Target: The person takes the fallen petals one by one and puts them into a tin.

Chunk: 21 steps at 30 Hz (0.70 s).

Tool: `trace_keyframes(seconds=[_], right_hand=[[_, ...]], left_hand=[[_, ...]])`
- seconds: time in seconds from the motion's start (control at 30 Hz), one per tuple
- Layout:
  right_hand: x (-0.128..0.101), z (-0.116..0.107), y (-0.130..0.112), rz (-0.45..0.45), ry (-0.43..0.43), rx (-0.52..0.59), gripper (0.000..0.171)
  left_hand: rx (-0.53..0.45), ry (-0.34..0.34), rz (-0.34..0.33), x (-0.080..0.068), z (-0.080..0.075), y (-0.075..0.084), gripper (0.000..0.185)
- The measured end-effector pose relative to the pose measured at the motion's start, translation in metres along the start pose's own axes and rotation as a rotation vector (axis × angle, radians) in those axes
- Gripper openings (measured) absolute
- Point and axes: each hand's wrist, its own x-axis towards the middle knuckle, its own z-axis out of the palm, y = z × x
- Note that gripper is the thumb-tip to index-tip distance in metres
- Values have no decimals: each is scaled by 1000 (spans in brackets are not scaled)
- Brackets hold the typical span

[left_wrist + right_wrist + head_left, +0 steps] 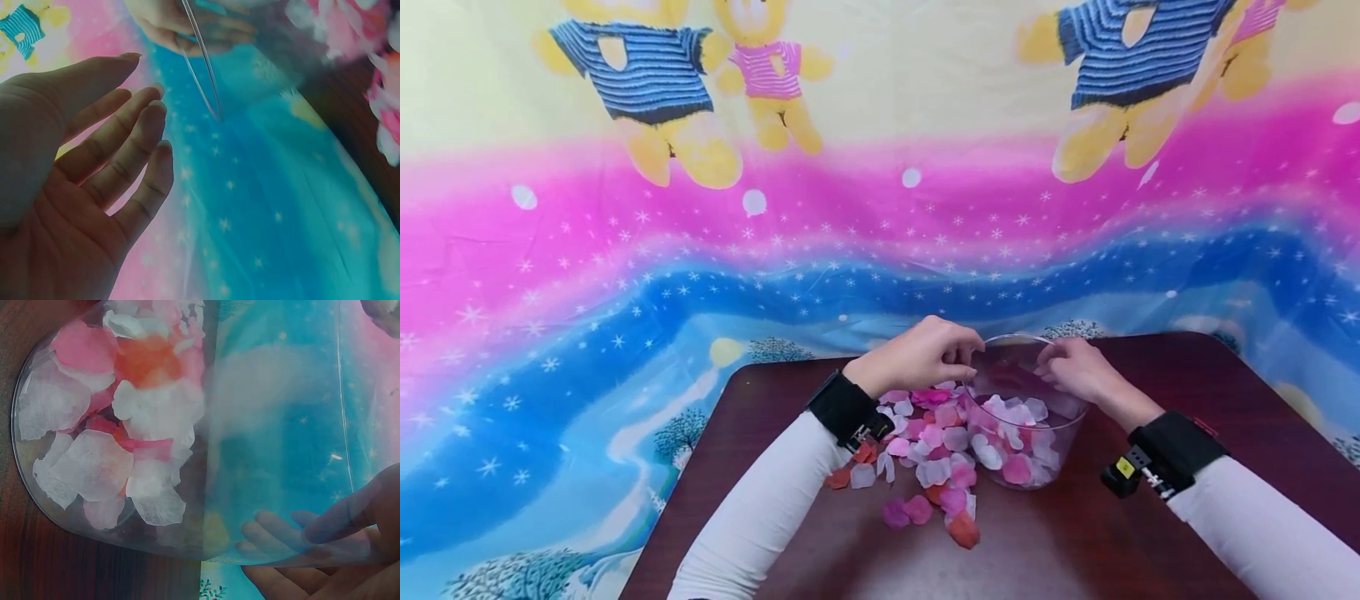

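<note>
A clear plastic tub (1063, 408), partly filled with pink, white and red fabric-like petals (153, 415), stands on the dark table. My right hand (1078, 369) grips the tub's rim at its right side; in the right wrist view, its thumb (350, 509) shows partly through the plastic. At the tub's left side is my left hand (925, 354), its fingers loosely bent. In the left wrist view that hand (94, 156) holds nothing, apart from the rim (203, 62). Loose petals (932, 437) lie in a pile beside the tub, under my left forearm.
The dark reddish-brown table (1157, 375) has a rounded far right corner. Behind it hangs a cloth backdrop (880, 217) printed with bears and snowflakes. Black straps with small cameras (1123, 475) are on both wrists.
</note>
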Motion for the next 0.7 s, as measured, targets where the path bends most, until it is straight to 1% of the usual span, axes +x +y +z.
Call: trace_keyframes(seconds=[0.2, 0.33, 0.43, 0.5, 0.63, 0.7], right_hand=[[-2, 0, -1, 8, -10, 12, 38], [-2, -1, 0, 16, -14, 11, 39], [-2, -2, 0, 15, -18, 8, 39], [-1, -2, 1, 11, -16, 3, 38], [0, -1, 0, 8, -17, 1, 37], [0, 0, 0, 8, -18, 3, 37]], left_hand=[[27, 3, -59, -33, -8, -16, 26], [29, -15, -90, -56, -3, -28, 22], [43, -54, -130, -75, 8, -37, 20], [64, -97, -174, -87, 18, -43, 20], [77, -170, -270, -108, 44, -51, 20], [60, -185, -315, -116, 58, -54, 22]])
